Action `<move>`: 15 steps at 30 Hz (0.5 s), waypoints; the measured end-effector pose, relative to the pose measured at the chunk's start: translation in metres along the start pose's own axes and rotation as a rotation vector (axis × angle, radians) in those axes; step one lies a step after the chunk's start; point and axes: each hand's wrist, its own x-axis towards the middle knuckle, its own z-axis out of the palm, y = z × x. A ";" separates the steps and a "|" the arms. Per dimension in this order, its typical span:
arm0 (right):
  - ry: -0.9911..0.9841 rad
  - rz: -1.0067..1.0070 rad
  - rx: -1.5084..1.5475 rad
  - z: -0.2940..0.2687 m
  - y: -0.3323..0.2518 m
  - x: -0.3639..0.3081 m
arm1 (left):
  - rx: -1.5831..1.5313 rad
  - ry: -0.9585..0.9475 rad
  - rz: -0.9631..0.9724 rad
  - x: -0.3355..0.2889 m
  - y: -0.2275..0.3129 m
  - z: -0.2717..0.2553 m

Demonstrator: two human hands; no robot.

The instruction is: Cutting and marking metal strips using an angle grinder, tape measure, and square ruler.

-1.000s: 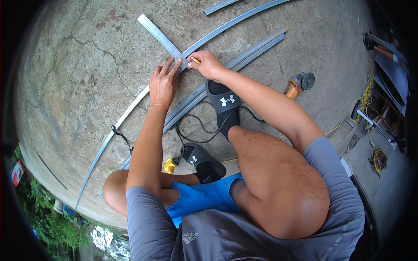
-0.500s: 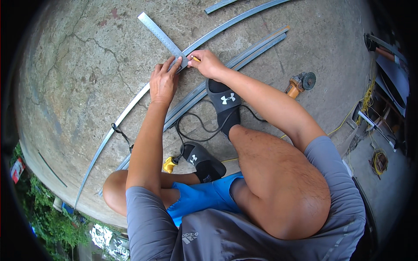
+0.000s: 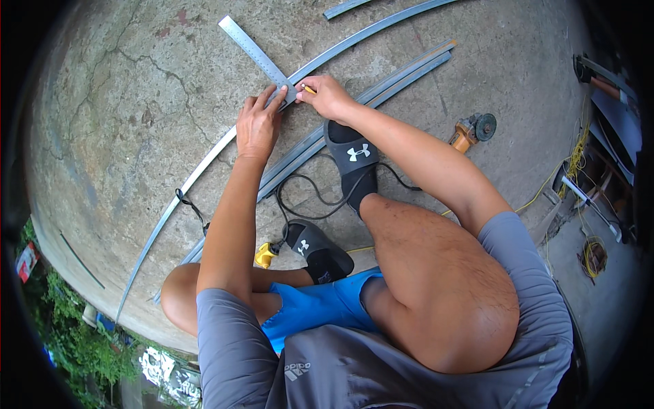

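A long silvery metal channel [image 3: 204,165] runs diagonally across the concrete, bent by the lens. Across it lies a steel try square [image 3: 248,49], its ruled blade pointing to the far left. My left hand [image 3: 259,128] presses the square's corner against the channel, fingers bent over it. Just to the right, my right hand [image 3: 325,97] pinches a short yellow pencil [image 3: 308,88] close to the square's edge. The pencil's tip is hidden by my fingers.
More metal channels [image 3: 402,76] lie parallel under my sandaled foot [image 3: 354,150]. An angle grinder [image 3: 473,131] rests at the right. A black cord [image 3: 315,198] loops by my feet near a yellow connector [image 3: 266,255]. Yellow cable [image 3: 575,163] and clutter line the right edge.
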 end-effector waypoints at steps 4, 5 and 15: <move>-0.035 0.018 -0.038 -0.001 -0.008 -0.002 | 0.000 0.001 -0.001 -0.001 -0.002 -0.002; -0.041 0.014 -0.037 0.002 -0.011 -0.001 | 0.004 0.003 -0.005 -0.002 -0.004 -0.004; 0.032 -0.009 -0.167 -0.008 -0.003 -0.001 | 0.003 -0.021 0.000 0.003 0.001 0.002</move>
